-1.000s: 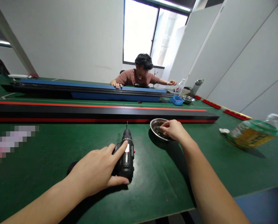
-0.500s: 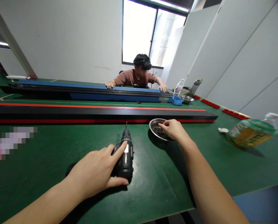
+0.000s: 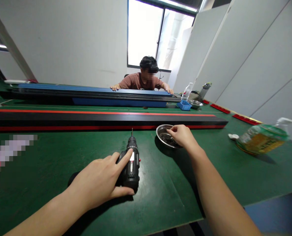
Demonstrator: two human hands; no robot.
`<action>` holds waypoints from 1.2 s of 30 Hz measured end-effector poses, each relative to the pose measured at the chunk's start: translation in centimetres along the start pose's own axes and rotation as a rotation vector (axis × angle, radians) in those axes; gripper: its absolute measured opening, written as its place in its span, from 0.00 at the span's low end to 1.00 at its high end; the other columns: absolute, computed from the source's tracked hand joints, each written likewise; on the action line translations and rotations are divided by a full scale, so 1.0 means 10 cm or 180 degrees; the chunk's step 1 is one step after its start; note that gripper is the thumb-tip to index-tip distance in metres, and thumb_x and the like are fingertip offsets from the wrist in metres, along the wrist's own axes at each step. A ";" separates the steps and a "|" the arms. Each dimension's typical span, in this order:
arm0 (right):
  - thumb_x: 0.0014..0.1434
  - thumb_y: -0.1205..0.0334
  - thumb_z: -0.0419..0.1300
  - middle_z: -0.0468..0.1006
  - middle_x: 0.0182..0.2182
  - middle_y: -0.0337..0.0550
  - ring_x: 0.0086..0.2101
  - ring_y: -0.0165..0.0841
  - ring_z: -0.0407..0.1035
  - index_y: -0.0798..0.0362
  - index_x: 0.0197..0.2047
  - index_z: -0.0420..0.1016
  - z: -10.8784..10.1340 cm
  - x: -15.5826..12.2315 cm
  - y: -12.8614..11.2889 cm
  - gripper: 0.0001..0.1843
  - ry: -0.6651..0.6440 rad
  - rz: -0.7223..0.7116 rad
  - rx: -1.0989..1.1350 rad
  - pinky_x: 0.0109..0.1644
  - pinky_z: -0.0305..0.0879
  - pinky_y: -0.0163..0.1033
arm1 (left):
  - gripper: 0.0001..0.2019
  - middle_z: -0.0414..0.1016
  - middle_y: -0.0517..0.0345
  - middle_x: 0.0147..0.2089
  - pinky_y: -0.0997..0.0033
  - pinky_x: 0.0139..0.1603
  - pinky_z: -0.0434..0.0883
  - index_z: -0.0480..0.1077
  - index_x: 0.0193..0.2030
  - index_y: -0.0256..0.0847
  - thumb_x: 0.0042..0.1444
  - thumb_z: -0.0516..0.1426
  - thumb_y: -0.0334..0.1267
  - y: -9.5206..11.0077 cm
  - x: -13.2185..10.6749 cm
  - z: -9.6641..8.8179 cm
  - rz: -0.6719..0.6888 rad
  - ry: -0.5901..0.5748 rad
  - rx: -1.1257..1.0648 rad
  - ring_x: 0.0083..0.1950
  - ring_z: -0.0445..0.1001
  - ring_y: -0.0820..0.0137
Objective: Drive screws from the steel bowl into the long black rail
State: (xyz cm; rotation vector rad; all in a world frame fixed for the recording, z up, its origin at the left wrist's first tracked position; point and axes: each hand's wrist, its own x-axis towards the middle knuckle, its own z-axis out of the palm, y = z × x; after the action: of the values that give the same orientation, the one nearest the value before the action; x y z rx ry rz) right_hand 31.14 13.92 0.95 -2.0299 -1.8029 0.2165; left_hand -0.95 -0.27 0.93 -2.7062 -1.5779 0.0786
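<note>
My left hand (image 3: 100, 178) is wrapped round a black cordless drill (image 3: 132, 170), which lies on its side on the green table with its bit pointing away from me. Over a round metal bowl (image 3: 158, 135), my right hand (image 3: 182, 136) has its thumb and fingertips pinched together. Many small dark pieces, which look like screws (image 3: 167, 139), lie in the bowl. Whatever is between those fingertips is too small to make out. Just beyond the drill and the bowl runs a long black bar (image 3: 106, 118) with red edges.
Across the table a person (image 3: 137, 81) rests both hands on a long blue bar (image 3: 92, 88). A large plastic bottle (image 3: 264, 139) lies at the right. Farther back stand a small blue basket (image 3: 184, 105), another metal bowl (image 3: 195, 104) and a clear bottle (image 3: 186, 91).
The whole view has shifted very slightly. Both my hands keep their places on the drill and at the bowl. The person opposite has tilted the blue bar a little.
</note>
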 end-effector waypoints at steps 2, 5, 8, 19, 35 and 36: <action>0.64 0.56 0.63 0.85 0.35 0.51 0.36 0.39 0.77 0.53 0.39 0.86 -0.01 0.00 -0.01 0.12 0.0023 0.0007 -0.0021 0.37 0.63 0.36 | 0.50 0.72 0.39 0.58 0.48 0.46 0.77 0.37 0.79 0.48 0.58 0.50 0.70 -0.01 0.00 0.01 0.0011 -0.0006 -0.0010 0.46 0.80 0.48; 0.65 0.55 0.62 0.85 0.36 0.53 0.36 0.39 0.78 0.53 0.39 0.86 -0.01 0.00 -0.01 0.13 0.0049 0.0003 -0.0036 0.38 0.63 0.36 | 0.50 0.72 0.38 0.58 0.49 0.46 0.77 0.37 0.79 0.48 0.58 0.50 0.70 -0.01 0.00 0.02 0.0017 -0.0012 -0.0021 0.46 0.80 0.49; 0.64 0.54 0.63 0.85 0.35 0.53 0.36 0.40 0.78 0.53 0.38 0.86 -0.02 0.00 -0.01 0.14 0.0110 -0.0016 0.0000 0.38 0.63 0.36 | 0.50 0.72 0.39 0.58 0.49 0.46 0.77 0.37 0.79 0.48 0.58 0.50 0.71 -0.01 0.01 0.02 0.0009 -0.0008 -0.0011 0.46 0.80 0.49; 0.70 0.47 0.56 0.85 0.36 0.46 0.34 0.36 0.77 0.50 0.37 0.85 0.32 -0.33 -0.93 0.21 0.0291 -0.1418 0.0945 0.41 0.64 0.35 | 0.50 0.73 0.41 0.58 0.48 0.49 0.76 0.41 0.78 0.48 0.56 0.56 0.67 0.06 -0.07 -0.10 0.0103 -0.0201 -0.0268 0.50 0.79 0.48; 0.66 0.54 0.61 0.83 0.29 0.46 0.31 0.33 0.75 0.56 0.34 0.84 1.20 0.17 -1.02 0.17 -0.0161 -0.0766 0.1711 0.34 0.60 0.34 | 0.50 0.72 0.41 0.59 0.45 0.49 0.77 0.43 0.78 0.49 0.55 0.59 0.65 0.11 -0.08 -0.20 0.0044 -0.0356 -0.0358 0.49 0.79 0.47; 0.66 0.54 0.61 0.83 0.29 0.46 0.30 0.33 0.75 0.56 0.33 0.84 1.21 0.18 -1.02 0.17 -0.0172 -0.0777 0.1708 0.34 0.60 0.34 | 0.50 0.72 0.41 0.58 0.45 0.49 0.77 0.44 0.78 0.49 0.55 0.59 0.65 0.11 -0.08 -0.21 0.0042 -0.0367 -0.0360 0.49 0.79 0.46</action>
State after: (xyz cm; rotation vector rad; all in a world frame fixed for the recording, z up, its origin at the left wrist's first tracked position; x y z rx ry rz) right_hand 17.48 18.86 -5.52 -1.4342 -1.7643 0.6120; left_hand -0.24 -1.48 3.05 -2.8465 -1.6421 0.1527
